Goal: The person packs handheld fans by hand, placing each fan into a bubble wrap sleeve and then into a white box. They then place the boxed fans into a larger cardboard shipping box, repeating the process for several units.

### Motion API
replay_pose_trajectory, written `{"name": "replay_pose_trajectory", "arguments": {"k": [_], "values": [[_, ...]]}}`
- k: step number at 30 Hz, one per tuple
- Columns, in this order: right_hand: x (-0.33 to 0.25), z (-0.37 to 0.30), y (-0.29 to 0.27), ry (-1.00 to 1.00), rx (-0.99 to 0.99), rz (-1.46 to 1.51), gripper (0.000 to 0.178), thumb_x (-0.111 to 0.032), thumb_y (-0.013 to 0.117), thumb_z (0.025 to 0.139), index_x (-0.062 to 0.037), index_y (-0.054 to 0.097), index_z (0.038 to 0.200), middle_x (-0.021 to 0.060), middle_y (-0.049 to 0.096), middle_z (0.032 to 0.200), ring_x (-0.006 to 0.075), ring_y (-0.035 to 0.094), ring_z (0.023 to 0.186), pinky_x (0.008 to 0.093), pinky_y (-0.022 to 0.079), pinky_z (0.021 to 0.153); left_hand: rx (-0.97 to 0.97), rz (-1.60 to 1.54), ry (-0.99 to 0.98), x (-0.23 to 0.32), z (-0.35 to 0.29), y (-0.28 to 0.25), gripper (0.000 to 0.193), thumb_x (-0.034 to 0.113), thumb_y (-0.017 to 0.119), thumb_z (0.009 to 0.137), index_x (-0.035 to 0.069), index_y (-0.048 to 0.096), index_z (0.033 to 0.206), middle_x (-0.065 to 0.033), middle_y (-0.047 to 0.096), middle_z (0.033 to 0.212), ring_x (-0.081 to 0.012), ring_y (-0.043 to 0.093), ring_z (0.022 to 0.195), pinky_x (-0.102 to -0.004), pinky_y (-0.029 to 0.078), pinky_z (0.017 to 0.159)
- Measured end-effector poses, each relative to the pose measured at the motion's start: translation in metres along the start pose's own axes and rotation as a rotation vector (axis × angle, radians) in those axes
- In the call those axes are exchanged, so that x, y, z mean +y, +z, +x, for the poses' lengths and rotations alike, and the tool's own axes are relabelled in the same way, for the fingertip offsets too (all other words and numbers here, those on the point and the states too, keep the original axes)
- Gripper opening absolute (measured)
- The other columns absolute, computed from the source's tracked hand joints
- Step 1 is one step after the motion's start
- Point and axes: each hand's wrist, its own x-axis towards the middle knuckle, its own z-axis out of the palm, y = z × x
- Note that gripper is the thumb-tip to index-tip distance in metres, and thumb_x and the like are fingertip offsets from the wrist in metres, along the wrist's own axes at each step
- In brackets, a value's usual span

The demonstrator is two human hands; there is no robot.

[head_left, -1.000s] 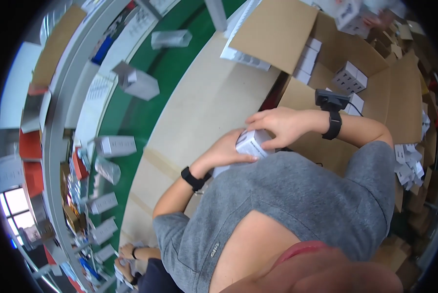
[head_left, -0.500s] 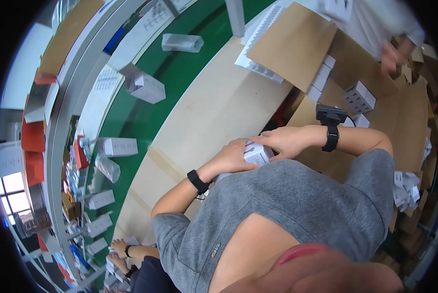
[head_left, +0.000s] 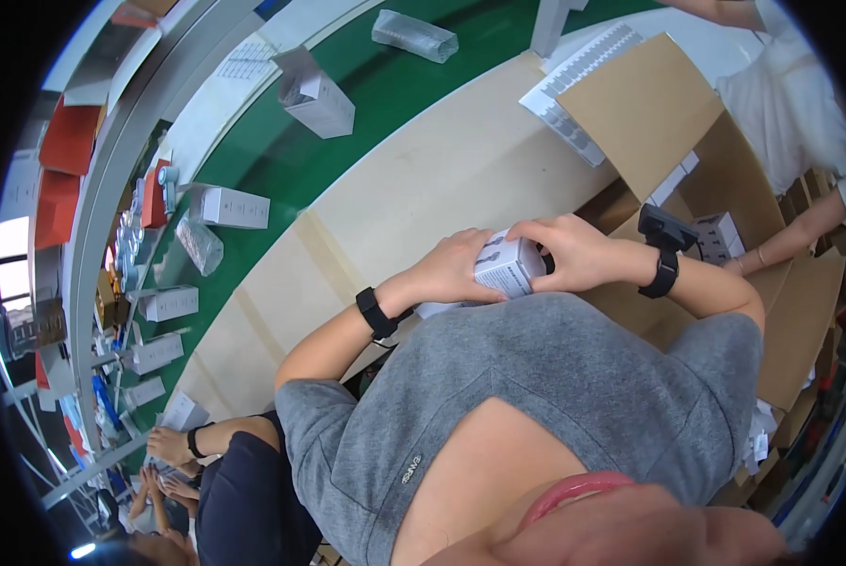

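A small white carton point(head_left: 504, 274) with printed pictures and lines of text is held close in front of my chest. My left hand point(head_left: 453, 268) lies along its left side, fingers over the top and thumb below. On the carton's right end my right hand point(head_left: 576, 253) curves its thumb and forefinger around the edge. Part of that end shows greyish between the fingers; whether it is open I cannot make out. Another pale boxy thing point(head_left: 432, 308) peeks out below my left wrist, mostly hidden by my arm and shirt.
A large brown carton point(head_left: 642, 111) with white boxes point(head_left: 720, 232) inside stands at the right; a co-worker's arm point(head_left: 800, 233) reaches into it. Beyond the beige tabletop point(head_left: 423, 179), a green belt point(head_left: 262, 170) carries white boxes point(head_left: 321, 104) and bubble-wrapped packets point(head_left: 413, 36). Another person point(head_left: 253, 481) works at lower left.
My view has shifted, and more of the carton's printed face shows. My right hand's grip at its end has opened into a rounder curve. The co-worker's arm now reaches into the brown carton.
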Motion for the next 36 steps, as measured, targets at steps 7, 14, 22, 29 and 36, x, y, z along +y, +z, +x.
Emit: {"name": "replay_pose_trajectory", "arguments": {"k": [7, 14, 22, 29, 36], "values": [[-0.022, 0.015, 0.008, 0.088, -0.005, -0.058, 0.053, -0.018, 0.070, 0.060, -0.0024, 0.051, 0.107, 0.0198, 0.060, 0.086, 0.0337, 0.060, 0.075, 0.0350, 0.051, 0.064, 0.036, 0.006, 0.052, -0.021, -0.012, 0.000, 0.084, 0.044, 0.076, 0.053, -0.003, 0.046, 0.115, -0.0205, 0.053, 0.107, -0.0338, 0.050, 0.102, -0.0390, 0.040, 0.088], [-0.009, 0.012, 0.025, -0.016, 0.021, -0.069, 0.052, -0.018, 0.068, 0.062, -0.0033, 0.054, 0.110, 0.0202, 0.060, 0.088, 0.0343, 0.060, 0.077, 0.0362, 0.051, 0.068, 0.018, 0.018, -0.061, -0.016, -0.018, 0.000, 0.082, 0.041, 0.076, 0.053, -0.003, 0.046, 0.115, -0.0203, 0.052, 0.109, -0.0334, 0.049, 0.103, -0.0393, 0.040, 0.089], [-0.036, -0.008, 0.013, -0.032, 0.084, -0.080, 0.049, -0.019, 0.066, 0.065, -0.0062, 0.056, 0.111, 0.0196, 0.060, 0.091, 0.0331, 0.061, 0.080, 0.0371, 0.050, 0.069, 0.013, 0.078, 0.159, -0.006, -0.025, -0.011, 0.080, 0.037, 0.078, 0.053, -0.002, 0.045, 0.114, -0.0196, 0.051, 0.108, -0.0332, 0.048, 0.103, -0.0386, 0.039, 0.089], [-0.064, 0.009, 0.006, -0.252, 0.497, -0.404, 0.038, -0.020, 0.072, 0.064, -0.0038, 0.056, 0.095, 0.0164, 0.053, 0.107, 0.0299, 0.058, 0.089, 0.0321, 0.049, 0.067, 0.213, 0.034, 0.359, -0.025, -0.010, -0.036, 0.090, 0.036, 0.082, 0.050, 0.001, 0.041, 0.122, -0.0165, 0.046, 0.116, -0.0298, 0.045, 0.109, -0.0360, 0.035, 0.095], [-0.047, 0.009, -0.030, -0.235, 0.218, -0.098, 0.040, -0.010, 0.062, 0.066, -0.0035, 0.050, 0.105, 0.0176, 0.047, 0.115, 0.0347, 0.054, 0.097, 0.0351, 0.046, 0.077, 0.069, -0.064, 0.335, -0.014, -0.019, -0.054, 0.089, 0.027, 0.081, 0.052, 0.003, 0.038, 0.126, -0.0130, 0.042, 0.123, -0.0275, 0.039, 0.117, -0.0340, 0.031, 0.099]]}}
